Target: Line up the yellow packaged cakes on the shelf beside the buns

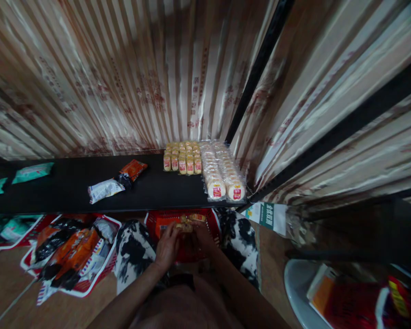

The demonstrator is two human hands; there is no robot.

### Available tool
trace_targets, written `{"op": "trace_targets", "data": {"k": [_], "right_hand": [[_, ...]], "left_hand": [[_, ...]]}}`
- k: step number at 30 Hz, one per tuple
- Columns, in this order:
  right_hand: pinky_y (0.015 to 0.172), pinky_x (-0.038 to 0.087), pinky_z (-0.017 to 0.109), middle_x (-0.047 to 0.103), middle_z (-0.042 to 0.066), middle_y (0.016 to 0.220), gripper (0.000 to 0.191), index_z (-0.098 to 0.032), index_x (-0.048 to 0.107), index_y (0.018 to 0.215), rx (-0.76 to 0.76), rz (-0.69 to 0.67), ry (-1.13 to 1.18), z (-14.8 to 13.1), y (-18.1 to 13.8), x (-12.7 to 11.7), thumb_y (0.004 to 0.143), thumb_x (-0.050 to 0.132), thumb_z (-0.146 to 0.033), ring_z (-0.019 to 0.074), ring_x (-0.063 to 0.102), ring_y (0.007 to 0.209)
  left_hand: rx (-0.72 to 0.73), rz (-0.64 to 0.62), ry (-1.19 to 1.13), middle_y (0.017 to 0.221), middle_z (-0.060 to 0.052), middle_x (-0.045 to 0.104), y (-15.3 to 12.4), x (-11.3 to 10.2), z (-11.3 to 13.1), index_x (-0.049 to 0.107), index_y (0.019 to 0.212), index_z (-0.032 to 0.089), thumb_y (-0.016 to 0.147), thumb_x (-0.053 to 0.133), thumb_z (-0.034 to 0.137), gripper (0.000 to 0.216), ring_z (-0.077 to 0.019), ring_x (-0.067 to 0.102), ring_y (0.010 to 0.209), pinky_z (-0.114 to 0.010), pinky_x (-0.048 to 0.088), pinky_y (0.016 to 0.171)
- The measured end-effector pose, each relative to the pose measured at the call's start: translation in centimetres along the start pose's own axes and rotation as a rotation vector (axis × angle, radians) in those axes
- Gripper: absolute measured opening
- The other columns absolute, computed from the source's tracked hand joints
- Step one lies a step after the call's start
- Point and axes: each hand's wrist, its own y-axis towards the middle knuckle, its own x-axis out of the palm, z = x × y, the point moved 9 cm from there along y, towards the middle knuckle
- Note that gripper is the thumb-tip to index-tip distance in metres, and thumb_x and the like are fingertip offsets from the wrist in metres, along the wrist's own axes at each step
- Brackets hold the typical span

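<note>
My left hand (167, 246) is closed on small yellow wrapped snack packs (184, 225), above a red basket (181, 253) between my knees. Beside it, my right hand (204, 235) grips another yellow wrapped pack (197, 217) with a red label. The two hands are close together, and the exact number of packs is hard to make out. Similar yellow packs (182, 157) stand in rows on the black shelf (65, 185) just ahead. To their right are two rows of round, pale, clear-wrapped cakes (222, 176) with red labels.
An orange packet (133, 169), a white packet (106, 189) and teal packets (32, 172) lie on the shelf. At lower left, a basket (114, 249) holds orange and white packets. A pale tub (292, 288) with red packaging sits lower right. Black rack posts (256, 73) rise before hanging curtains.
</note>
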Motion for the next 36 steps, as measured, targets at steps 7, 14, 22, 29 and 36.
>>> {"op": "trace_targets", "data": {"k": [7,14,22,29,36], "right_hand": [[0.041,0.027,0.02,0.048,-0.008,0.046,0.012,-0.02,0.054,0.075,0.022,-0.11,0.009,-0.8,-0.3,1.5,0.066,0.05,-0.027,0.0077,0.037,0.038],[0.04,0.023,0.019,0.044,-0.01,0.046,0.016,-0.02,0.053,0.078,0.035,-0.197,-0.019,-1.3,-0.8,2.6,0.064,0.046,-0.025,0.0066,0.034,0.037],[0.043,0.025,0.02,0.043,-0.009,0.049,0.016,-0.021,0.052,0.078,0.037,-0.258,-0.05,-2.0,-1.2,3.1,0.065,0.044,-0.024,0.0075,0.035,0.041],[0.046,0.03,0.021,0.046,-0.006,0.05,0.011,-0.02,0.056,0.072,-0.002,-0.273,-0.024,-2.3,-1.2,3.1,0.068,0.047,-0.025,0.009,0.038,0.044],[0.048,0.033,0.021,0.05,-0.005,0.053,0.011,-0.02,0.059,0.068,-0.045,-0.285,-0.037,-3.4,-1.4,3.2,0.07,0.054,-0.029,0.0097,0.043,0.048]], "left_hand": [[0.074,0.081,0.139,0.136,-0.008,0.045,-0.9,-1.1,0.0,0.056,0.115,0.025,0.082,0.043,0.009,0.039,-0.0236,0.045,0.123,-0.038,0.045,0.096],[0.124,0.164,0.217,0.134,-0.007,0.046,-1.6,-2.3,0.5,0.057,0.114,0.026,0.083,0.042,0.01,0.038,-0.0264,0.046,0.119,-0.042,0.046,0.092],[0.134,0.212,0.237,0.126,-0.007,0.051,-1.8,-3.0,0.7,0.057,0.113,0.026,0.085,0.042,0.013,0.035,-0.0255,0.047,0.115,-0.041,0.046,0.092],[0.134,0.271,0.24,0.118,-0.006,0.055,-1.9,-3.6,1.1,0.057,0.113,0.027,0.085,0.044,0.011,0.035,-0.0221,0.051,0.106,-0.035,0.05,0.085],[0.093,0.305,0.15,0.107,-0.005,0.059,-1.9,-4.3,1.4,0.059,0.109,0.023,0.09,0.042,0.021,0.026,-0.0196,0.053,0.1,-0.032,0.048,0.086]]}}
